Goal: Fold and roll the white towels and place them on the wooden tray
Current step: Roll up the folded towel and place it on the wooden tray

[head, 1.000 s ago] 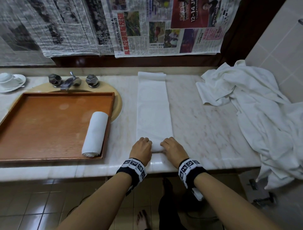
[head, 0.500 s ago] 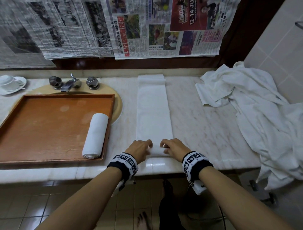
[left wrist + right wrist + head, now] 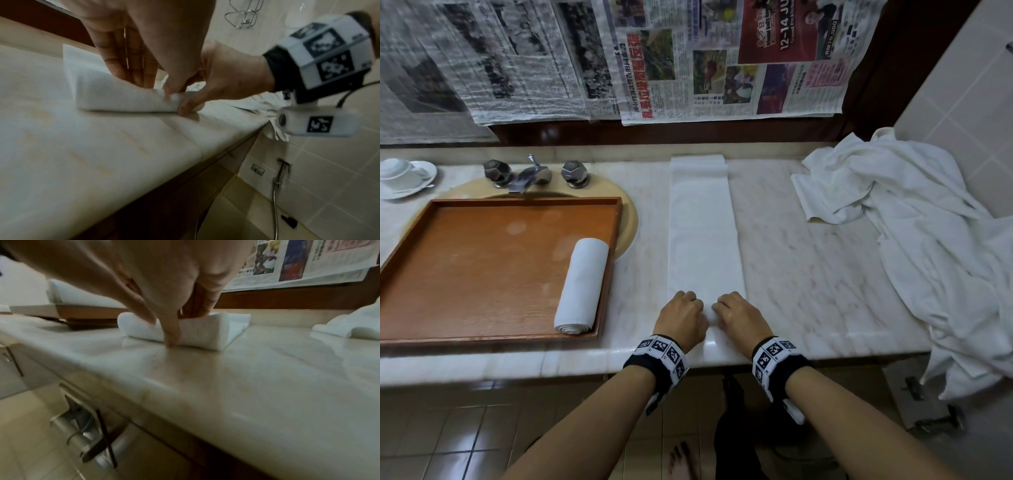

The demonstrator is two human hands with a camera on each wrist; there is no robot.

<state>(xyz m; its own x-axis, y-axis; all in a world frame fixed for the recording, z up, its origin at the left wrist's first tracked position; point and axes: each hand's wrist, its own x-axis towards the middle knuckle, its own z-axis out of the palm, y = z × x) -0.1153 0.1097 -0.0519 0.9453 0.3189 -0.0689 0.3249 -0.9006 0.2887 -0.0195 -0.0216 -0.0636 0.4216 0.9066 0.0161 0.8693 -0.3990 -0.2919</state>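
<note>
Both hands nudged forward; roll barely started. Head: left hand (image 3: 681,317) and right hand (image 3: 741,317) curl over folded towel strip (image 3: 703,233) right of wooden tray (image 3: 524,202); one rolled towel (image 3: 582,284) inside, unfolded pile (image 3: 928,219) farther right. Left wrist: fingers (image 3: 131,65) pinch the roll. Right wrist: thumb (image 3: 171,331) props it.

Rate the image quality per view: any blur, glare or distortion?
Head view: dim, sharp in the centre, wide-angle bending at the edges. Left wrist view: right hand and countertop smeared with motion blur. Right wrist view: soft, with glare on the countertop.
</note>
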